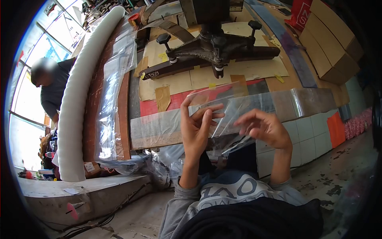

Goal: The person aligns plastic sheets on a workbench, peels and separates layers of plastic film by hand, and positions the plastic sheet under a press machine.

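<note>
My left hand (pixel 195 125) is closed on a clear plastic sheet (pixel 232 113), with thumb and fingers pinched at its left side. The sheet is see-through and tilted, so its exact outline is hard to follow. To its right, my right hand (pixel 266 128) hovers with bent fingers and the thumb apart from them. I see nothing gripped in it, though its fingertips come near the plastic. Under both hands lies the front strip of the work table (pixel 159 133), covered with a clear film. Beyond them stands a black metal press head (pixel 217 44) with knobbed arms over a pale board.
A long white foam roll (pixel 85 91) and layered clear plastic film (pixel 111 95) lie at the left. Cardboard boxes (pixel 328 44) and a red bag (pixel 300 14) occupy the right. Crumpled plastic (pixel 161 167) hangs below the table edge. Another person (pixel 53 87) is at far left.
</note>
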`<state>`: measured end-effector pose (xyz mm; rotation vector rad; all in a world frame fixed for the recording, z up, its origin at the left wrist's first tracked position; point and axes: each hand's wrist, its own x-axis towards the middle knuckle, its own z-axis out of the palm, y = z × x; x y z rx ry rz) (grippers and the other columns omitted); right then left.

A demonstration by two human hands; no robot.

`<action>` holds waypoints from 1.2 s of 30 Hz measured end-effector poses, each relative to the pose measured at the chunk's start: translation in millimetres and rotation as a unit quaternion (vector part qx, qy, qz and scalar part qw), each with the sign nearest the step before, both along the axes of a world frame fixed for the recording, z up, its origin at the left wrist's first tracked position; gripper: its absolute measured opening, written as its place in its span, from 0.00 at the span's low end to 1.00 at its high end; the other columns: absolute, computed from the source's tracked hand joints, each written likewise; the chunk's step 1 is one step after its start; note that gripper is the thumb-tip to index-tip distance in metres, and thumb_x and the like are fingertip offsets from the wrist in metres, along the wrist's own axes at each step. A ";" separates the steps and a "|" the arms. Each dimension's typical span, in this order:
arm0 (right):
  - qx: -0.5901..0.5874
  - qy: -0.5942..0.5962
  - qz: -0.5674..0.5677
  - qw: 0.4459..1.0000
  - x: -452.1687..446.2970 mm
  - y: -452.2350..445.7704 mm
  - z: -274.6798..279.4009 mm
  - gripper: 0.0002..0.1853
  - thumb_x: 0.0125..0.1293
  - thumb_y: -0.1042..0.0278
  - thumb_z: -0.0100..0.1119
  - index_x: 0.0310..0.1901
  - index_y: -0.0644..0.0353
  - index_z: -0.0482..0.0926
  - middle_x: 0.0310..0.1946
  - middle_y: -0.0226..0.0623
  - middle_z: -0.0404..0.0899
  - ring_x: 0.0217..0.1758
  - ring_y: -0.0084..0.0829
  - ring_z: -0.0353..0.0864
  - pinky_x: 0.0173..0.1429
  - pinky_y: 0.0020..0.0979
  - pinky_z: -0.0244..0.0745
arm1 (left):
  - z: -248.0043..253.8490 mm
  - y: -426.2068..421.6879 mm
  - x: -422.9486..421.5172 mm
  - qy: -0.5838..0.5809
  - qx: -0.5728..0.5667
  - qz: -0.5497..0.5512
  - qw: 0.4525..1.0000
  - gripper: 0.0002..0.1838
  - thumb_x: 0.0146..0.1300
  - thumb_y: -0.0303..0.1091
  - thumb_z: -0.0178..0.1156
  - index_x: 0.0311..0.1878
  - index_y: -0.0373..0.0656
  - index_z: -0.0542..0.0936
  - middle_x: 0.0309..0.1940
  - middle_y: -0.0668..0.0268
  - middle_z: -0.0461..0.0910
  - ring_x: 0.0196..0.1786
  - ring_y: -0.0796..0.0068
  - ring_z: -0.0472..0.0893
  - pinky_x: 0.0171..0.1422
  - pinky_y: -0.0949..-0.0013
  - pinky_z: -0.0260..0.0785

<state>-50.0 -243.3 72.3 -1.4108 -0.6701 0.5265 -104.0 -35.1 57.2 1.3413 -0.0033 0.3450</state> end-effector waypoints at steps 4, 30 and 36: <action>0.067 -0.012 -0.149 0.987 -2.3 9.9 18.1 0.13 0.70 0.62 0.59 0.43 0.66 0.81 0.37 0.35 0.81 0.36 0.18 0.79 0.42 0.20 0.75 | 14.3 -7.6 0.1 0.025 0.026 -0.064 0.997 0.12 0.73 0.30 0.51 0.54 0.34 0.70 0.41 0.54 0.85 0.38 0.72 0.86 0.35 0.80 0.70; 0.105 -0.037 -0.236 0.965 -7.4 19.9 14.7 0.09 0.71 0.70 0.55 0.43 0.67 0.82 0.29 0.33 0.80 0.29 0.16 0.75 0.34 0.19 0.72 | 10.6 -12.4 -5.9 0.021 0.079 -0.064 0.995 0.14 0.74 0.31 0.49 0.41 0.29 0.78 0.35 0.55 0.85 0.36 0.71 0.86 0.41 0.75 0.76; 0.082 -0.006 -0.232 0.969 -8.8 16.5 8.6 0.16 0.74 0.63 0.52 0.43 0.69 0.83 0.27 0.35 0.80 0.25 0.18 0.77 0.29 0.19 0.75 | 7.0 -7.5 -8.6 0.033 0.036 -0.062 0.997 0.17 0.75 0.33 0.47 0.43 0.27 0.80 0.31 0.55 0.85 0.34 0.72 0.86 0.40 0.75 0.77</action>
